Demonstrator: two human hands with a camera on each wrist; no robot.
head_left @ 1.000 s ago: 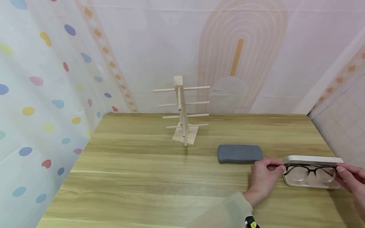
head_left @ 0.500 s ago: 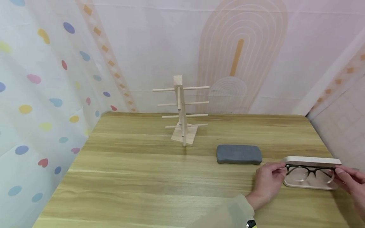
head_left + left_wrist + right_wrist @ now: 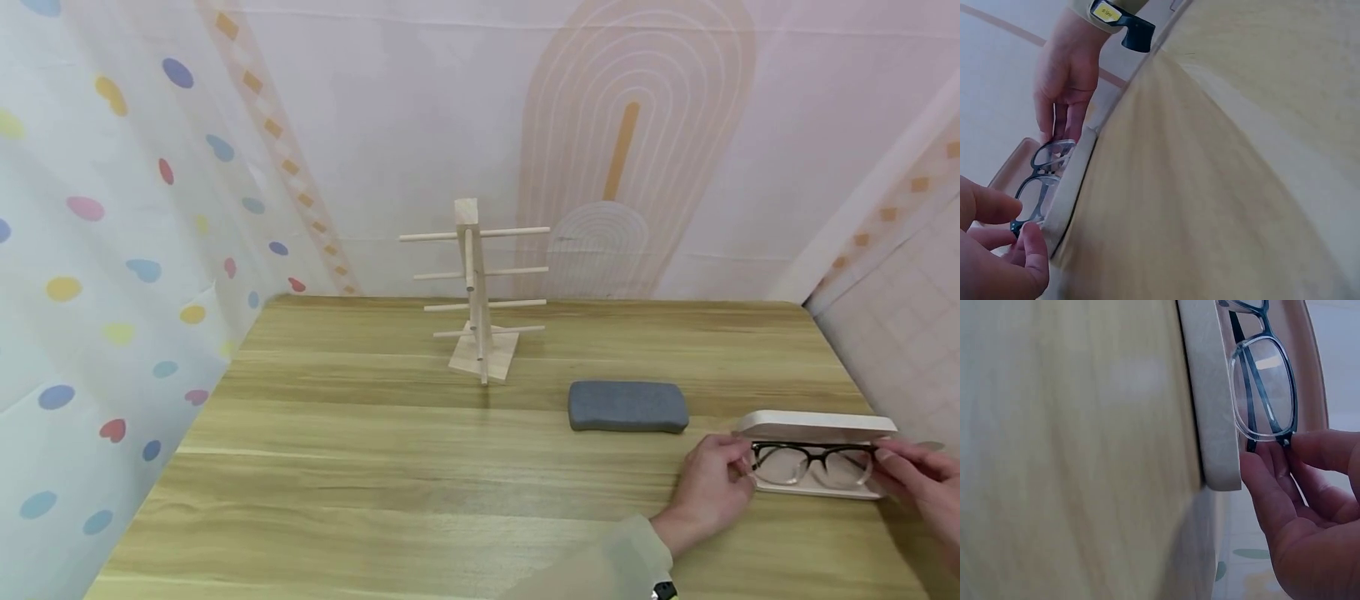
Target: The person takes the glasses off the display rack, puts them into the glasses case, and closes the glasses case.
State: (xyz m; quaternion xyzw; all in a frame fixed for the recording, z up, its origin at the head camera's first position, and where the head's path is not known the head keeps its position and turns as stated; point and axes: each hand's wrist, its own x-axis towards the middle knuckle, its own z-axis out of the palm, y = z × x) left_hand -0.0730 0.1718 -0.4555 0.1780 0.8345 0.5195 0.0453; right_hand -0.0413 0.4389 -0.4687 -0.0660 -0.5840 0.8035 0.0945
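Note:
A pair of eyeglasses with a dark upper rim and clear lower rims sits low in the open pale glasses case at the right of the table. My left hand pinches the left corner of the frame, and my right hand holds the right corner. In the right wrist view, the temples are folded behind the lenses, and the right thumb touches the frame's corner beside the case wall. The left wrist view has the left thumb and fingers around the other corner.
A closed grey glasses case lies left of the pale one. Farther back stands a wooden rack with several thin pegs sticking out sideways and forward. Patterned curtains hang behind the table and at its sides.
Both hands have brought the eyeglasses slightly down and left, deeper into the pale case. The case's lid now leans further over. The grey case and the rack have stayed put.

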